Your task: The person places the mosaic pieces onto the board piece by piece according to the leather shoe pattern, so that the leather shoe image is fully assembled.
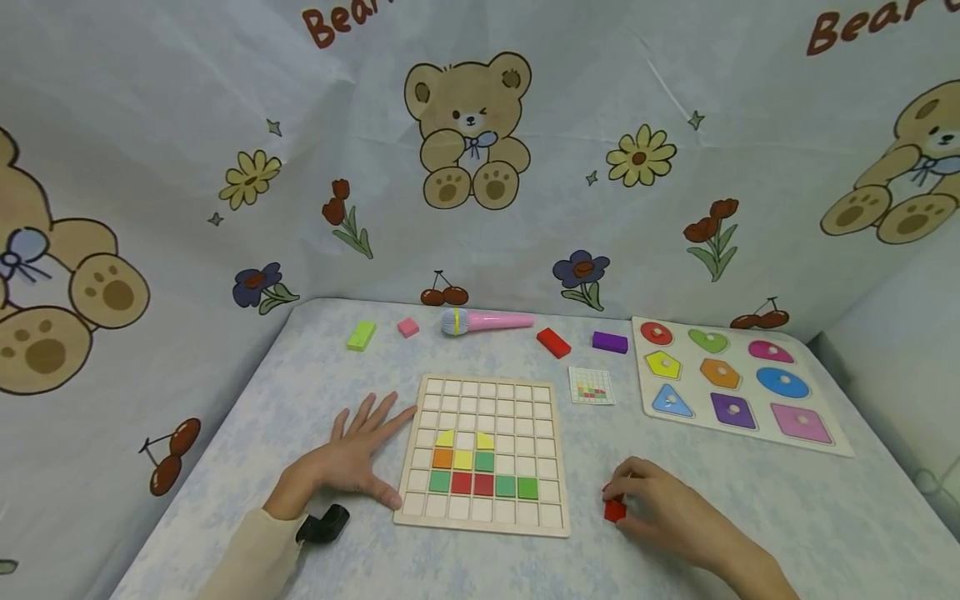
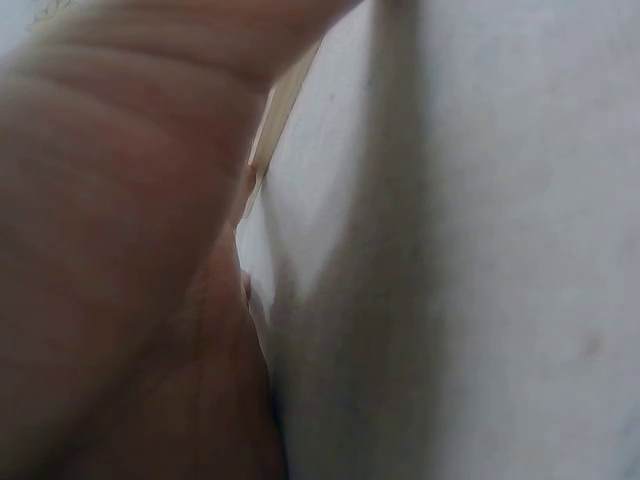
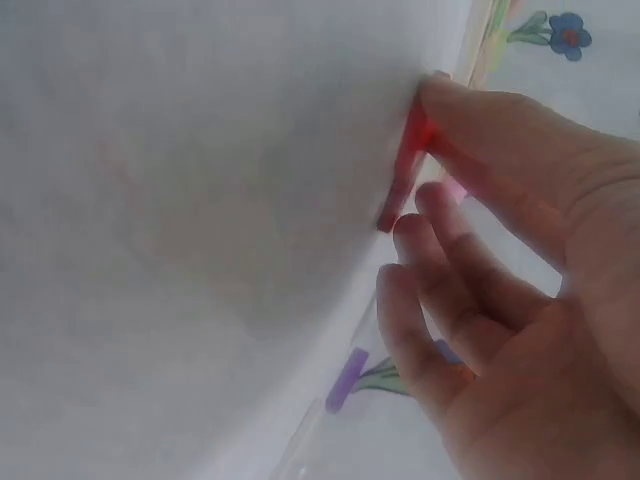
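To the right of a wooden grid board (image 1: 480, 528), my right hand (image 1: 663, 512) pinches a small red block (image 1: 614, 510) low at the tabletop. Part of the red block (image 3: 408, 150) shows by the thumb in the right wrist view; the other fingers bend loosely below it. My left hand (image 1: 347, 460) lies with spread fingers along the board's left side, thumb and index tips at its edge. Yellow, orange, green and red tiles (image 1: 483, 484) fill several squares in the board's lower half. The left wrist view is mostly palm (image 2: 110, 200) and tabletop.
Along the back lie a light green block (image 1: 362, 336), a pink block (image 1: 408, 327), a toy microphone (image 1: 495, 321), a red block (image 1: 553, 342) and a purple block (image 1: 610, 342). A pattern card (image 1: 591, 379) sits right of the board, near a shape puzzle (image 1: 697, 408).
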Available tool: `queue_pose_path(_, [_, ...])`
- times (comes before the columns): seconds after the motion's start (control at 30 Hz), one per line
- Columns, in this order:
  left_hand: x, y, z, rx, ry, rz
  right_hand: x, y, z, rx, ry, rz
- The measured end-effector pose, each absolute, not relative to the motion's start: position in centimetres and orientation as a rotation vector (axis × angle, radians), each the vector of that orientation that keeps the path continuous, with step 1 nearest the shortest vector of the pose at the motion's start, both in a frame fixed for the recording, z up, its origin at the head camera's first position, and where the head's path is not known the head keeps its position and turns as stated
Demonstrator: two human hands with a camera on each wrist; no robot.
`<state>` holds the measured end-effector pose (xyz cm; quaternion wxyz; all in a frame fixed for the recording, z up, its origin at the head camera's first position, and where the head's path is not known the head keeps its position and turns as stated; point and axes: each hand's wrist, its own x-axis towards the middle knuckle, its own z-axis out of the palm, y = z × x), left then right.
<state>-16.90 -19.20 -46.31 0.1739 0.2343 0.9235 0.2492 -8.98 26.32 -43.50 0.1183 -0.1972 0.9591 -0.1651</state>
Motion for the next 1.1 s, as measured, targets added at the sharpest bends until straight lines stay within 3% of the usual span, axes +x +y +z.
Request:
queue_pose_path(0.43, [-17.1,-18.9,-46.3,0.69,2.614,0.699,-9.8,24.1,-43.0,-0.664,2.854,-0.45])
queue_pose_path(0.93, [-17.3,-19.1,-46.1,0.665,2.627,0.68,-10.7,24.7,-43.3,-0.321,2.882,-0.451])
queue_pose_path(1.1, [-17.3,-19.4,-46.4,0.653,2.624,0.677,-11.0,24.5,-43.5,-0.435,2.902,-0.463])
